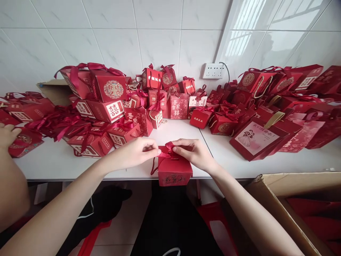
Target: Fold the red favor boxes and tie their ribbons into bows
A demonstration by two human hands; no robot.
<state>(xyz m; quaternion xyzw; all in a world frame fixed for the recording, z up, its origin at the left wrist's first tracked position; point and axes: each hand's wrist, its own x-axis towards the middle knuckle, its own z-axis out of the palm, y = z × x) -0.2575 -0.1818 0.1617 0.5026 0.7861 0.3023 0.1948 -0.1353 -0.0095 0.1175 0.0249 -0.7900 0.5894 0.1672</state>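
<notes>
A red gift box [175, 170] with a dark printed pattern on its front stands at the table's near edge, with a twisted cord handle hanging at its left side. Across its top runs a dark red ribbon [165, 155]. My left hand [144, 151] pinches one part of the ribbon between thumb and fingers, just left of the box top. On the other side my right hand [190, 151] grips a loop of the same ribbon. Both hands are closed, close together above the lid.
Stacks of finished-looking red boxes with bows [106, 89] rise at the left, more red boxes and bags [266, 92] at the right. A loose ribbon heap [57, 122] lies left. Another person's hand [7, 135] shows far left. An open cardboard carton [277, 199] stands lower right.
</notes>
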